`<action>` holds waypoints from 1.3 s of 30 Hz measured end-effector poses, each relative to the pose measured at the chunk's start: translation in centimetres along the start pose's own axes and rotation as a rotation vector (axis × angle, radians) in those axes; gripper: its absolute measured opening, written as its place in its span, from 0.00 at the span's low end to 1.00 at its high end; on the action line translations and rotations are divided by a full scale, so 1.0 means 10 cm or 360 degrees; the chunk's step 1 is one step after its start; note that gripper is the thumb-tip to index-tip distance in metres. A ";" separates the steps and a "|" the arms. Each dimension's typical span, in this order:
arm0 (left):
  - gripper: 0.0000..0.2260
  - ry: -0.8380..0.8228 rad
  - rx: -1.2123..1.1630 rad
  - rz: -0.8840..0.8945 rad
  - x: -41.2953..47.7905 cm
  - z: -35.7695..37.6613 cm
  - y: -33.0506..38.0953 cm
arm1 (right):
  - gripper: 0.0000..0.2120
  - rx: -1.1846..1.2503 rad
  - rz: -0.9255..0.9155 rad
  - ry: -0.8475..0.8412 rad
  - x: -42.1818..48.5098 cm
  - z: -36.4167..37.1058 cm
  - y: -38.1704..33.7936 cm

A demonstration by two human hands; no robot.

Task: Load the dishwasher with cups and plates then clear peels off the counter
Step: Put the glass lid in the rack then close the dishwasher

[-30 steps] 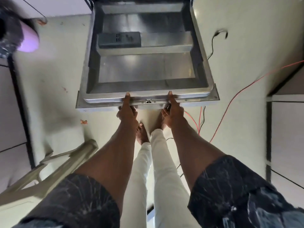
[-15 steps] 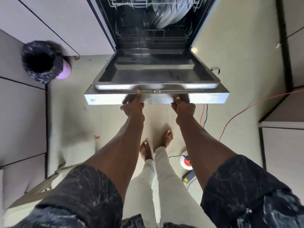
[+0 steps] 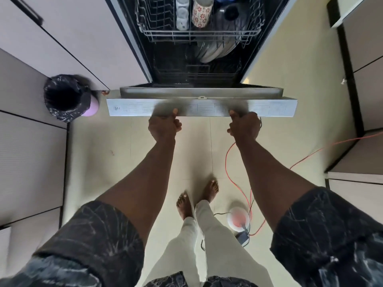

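Dishwasher door (image 3: 202, 107): held at its free edge by both hands.

- Left hand (image 3: 164, 126): grip clenched on the edge left of the door's middle, thumb up on the control strip, fingers curled underneath.
- Right hand (image 3: 244, 126): the same grip, right of the door's middle. Neither hand carries anything else.
- Door attitude: seen almost edge-on, neither dropped flat nor shut. The tub stands open beyond it.

Beyond the door:
- Upper rack (image 3: 199, 36) holds a flowered cup (image 3: 202, 14), with a row of white cups (image 3: 182, 15) just beside it. The dark items further right are too dim to name.
- Plates (image 3: 215, 51) stand on edge, packed together, in the lower rack (image 3: 207, 74).

Left of the door: a bin (image 3: 66, 98) lined with a black bag stands on the floor. A small orange scrap (image 3: 105, 92) lies by the door's left hinge corner; cannot tell whether it is peel.

Near side of the door: a red cable (image 3: 232, 166) trails over the floor to a round socket reel (image 3: 238, 221) by the person's feet.

Progress (judgement):
- Loading looks done or close to it. Cups and plates are racked, and both hands are on the door rather than on crockery.
- The door is not latched yet.
- The worktop is out of view, so the peels cannot be checked. Count that step as outstanding.
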State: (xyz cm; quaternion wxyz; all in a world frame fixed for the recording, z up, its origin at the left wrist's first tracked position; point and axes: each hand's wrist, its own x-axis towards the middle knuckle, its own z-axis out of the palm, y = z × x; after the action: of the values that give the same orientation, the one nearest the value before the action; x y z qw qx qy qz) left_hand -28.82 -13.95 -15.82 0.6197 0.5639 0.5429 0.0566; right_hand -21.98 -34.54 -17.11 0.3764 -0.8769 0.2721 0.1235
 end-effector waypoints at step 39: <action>0.06 0.0152 0.1605 0.1608 1.04 0.87 2.39 | 0.24 -0.0366 -0.1022 -0.0084 1.00 -0.21 -2.28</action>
State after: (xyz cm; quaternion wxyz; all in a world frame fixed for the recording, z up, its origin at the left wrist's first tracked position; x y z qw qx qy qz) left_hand -5.20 -3.83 -5.93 0.1570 0.9612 0.2020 0.1033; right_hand -0.75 -26.99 -6.34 0.3015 -0.9511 -0.0434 0.0512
